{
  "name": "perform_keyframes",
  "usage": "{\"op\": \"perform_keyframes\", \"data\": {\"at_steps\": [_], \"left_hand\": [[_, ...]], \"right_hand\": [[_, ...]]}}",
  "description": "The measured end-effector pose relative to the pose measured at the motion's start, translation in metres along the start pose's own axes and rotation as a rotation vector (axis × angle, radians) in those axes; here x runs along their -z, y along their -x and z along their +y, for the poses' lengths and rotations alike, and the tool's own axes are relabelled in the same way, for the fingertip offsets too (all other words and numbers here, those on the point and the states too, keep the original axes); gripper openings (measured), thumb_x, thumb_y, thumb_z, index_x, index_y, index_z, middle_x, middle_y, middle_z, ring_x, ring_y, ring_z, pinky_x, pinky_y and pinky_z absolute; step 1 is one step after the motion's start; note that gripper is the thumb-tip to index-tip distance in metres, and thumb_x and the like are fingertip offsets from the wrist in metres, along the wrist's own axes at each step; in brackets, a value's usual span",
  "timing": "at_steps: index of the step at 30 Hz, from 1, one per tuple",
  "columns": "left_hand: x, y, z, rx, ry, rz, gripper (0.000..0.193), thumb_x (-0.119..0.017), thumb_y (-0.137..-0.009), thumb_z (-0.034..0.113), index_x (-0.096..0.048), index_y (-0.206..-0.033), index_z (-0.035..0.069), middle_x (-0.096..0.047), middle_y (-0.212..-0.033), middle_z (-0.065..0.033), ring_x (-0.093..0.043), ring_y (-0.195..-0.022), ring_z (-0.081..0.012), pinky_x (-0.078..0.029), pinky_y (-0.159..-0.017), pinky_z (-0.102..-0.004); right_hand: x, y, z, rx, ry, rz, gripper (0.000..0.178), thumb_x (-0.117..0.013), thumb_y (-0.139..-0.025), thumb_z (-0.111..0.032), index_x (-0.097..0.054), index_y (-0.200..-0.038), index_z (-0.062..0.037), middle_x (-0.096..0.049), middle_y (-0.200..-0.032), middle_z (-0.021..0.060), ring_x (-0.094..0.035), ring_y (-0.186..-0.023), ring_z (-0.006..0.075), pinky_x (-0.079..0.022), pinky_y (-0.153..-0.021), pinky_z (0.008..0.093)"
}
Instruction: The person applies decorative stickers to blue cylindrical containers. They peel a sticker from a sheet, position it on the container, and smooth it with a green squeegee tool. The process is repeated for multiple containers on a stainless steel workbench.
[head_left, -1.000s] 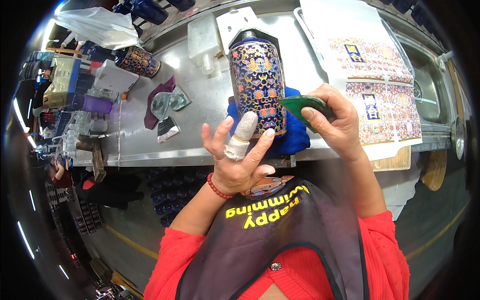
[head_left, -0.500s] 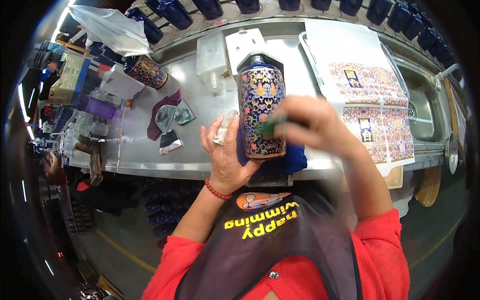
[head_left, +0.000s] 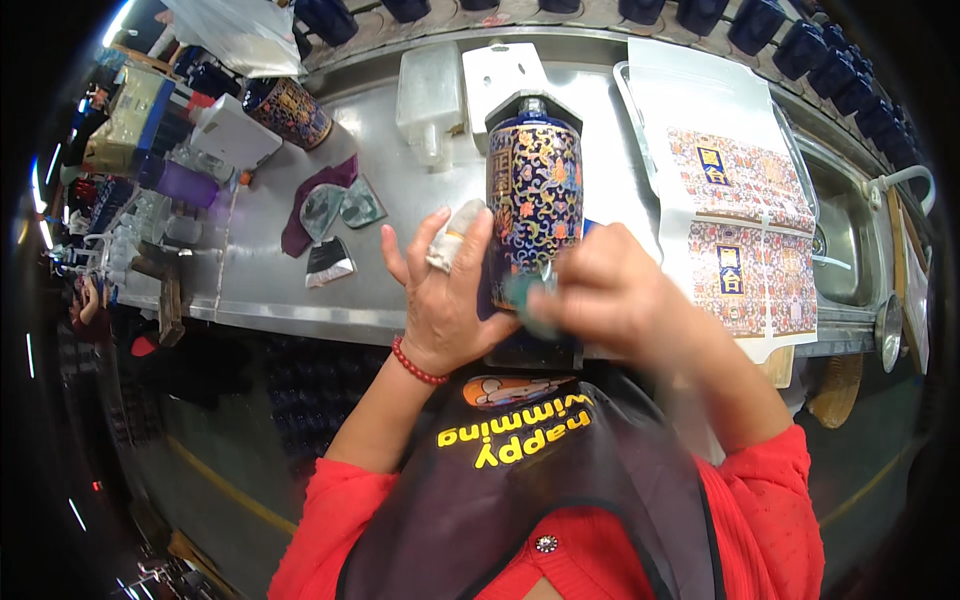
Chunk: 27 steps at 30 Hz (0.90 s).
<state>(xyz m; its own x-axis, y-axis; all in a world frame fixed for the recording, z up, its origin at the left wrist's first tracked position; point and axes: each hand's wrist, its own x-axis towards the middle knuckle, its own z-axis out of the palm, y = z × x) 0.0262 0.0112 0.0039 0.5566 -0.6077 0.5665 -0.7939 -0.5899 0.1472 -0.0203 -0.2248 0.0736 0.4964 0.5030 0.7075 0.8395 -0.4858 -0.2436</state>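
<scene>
A dark blue bottle [head_left: 535, 190] with a colourful floral pattern lies with its neck pointing away from me, against a grey angular support. My left hand [head_left: 440, 290] steadies it from the left, thumb at its base and the other fingers spread. A whitish wrap [head_left: 455, 235] covers one finger of that hand. In my right hand [head_left: 610, 295], a small green, pad-like piece [head_left: 530, 305] is pinched against the lower part of the bottle; motion blurs it, so its exact kind is unclear. A dark blue cloth shows partly behind the bottle.
Patterned printed sheets [head_left: 740, 210] lie to the right, beside a sink [head_left: 845, 225]. Left of the bottle are teal and purple scraps [head_left: 325, 210]. A clear plastic container [head_left: 430, 95] and another patterned bottle [head_left: 288, 112] stand farther back. Blue bottles [head_left: 755, 25] line the far edge.
The bottle has turned, and a gold-lettered panel now shows on its left side. My right hand has moved slightly down and left with the green piece. The whole view has shifted a little.
</scene>
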Motion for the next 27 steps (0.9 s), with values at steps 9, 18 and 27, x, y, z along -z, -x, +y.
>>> {"op": "perform_keyframes", "data": {"at_steps": [9, 18, 27], "left_hand": [[0.008, -0.009, -0.002, -0.062, -0.07, -0.028, 0.097, -0.074, -0.077, 0.067, -0.051, -0.148, 0.005, -0.066, -0.128, -0.0128, -0.043, -0.138, -0.036, 0.003, -0.117, -0.0669], [0.004, -0.009, -0.007, -0.037, 0.201, -0.083, 0.105, -0.072, -0.078, 0.069, -0.04, -0.155, 0.005, -0.055, -0.143, -0.0172, -0.037, -0.142, -0.0356, -0.004, -0.119, -0.0626], [-0.012, -0.004, -0.017, 0.083, 0.649, -0.184, 0.098, -0.058, -0.095, 0.064, -0.024, -0.16, -0.001, -0.04, -0.156, -0.0234, -0.033, -0.145, -0.0396, -0.013, -0.121, -0.0508]], "right_hand": [[-0.007, 0.036, -0.013, -0.08, -0.101, -0.085, 0.023, -0.077, -0.072, -0.01, -0.072, -0.094, -0.0108, -0.057, -0.085, 0.0041, -0.058, -0.082, 0.0249, -0.045, -0.073, 0.0375], [-0.012, 0.057, -0.025, -0.17, -0.267, -0.166, 0.029, -0.076, -0.069, -0.004, -0.072, -0.097, -0.0099, -0.06, -0.09, 0.0042, -0.057, -0.08, 0.0251, -0.044, -0.072, 0.0384], [-0.025, 0.073, -0.028, -0.274, 0.038, 0.043, 0.03, -0.075, -0.066, -0.009, -0.073, -0.096, -0.0113, -0.061, -0.094, 0.0015, -0.057, -0.081, 0.0214, -0.043, -0.077, 0.0387]]}}
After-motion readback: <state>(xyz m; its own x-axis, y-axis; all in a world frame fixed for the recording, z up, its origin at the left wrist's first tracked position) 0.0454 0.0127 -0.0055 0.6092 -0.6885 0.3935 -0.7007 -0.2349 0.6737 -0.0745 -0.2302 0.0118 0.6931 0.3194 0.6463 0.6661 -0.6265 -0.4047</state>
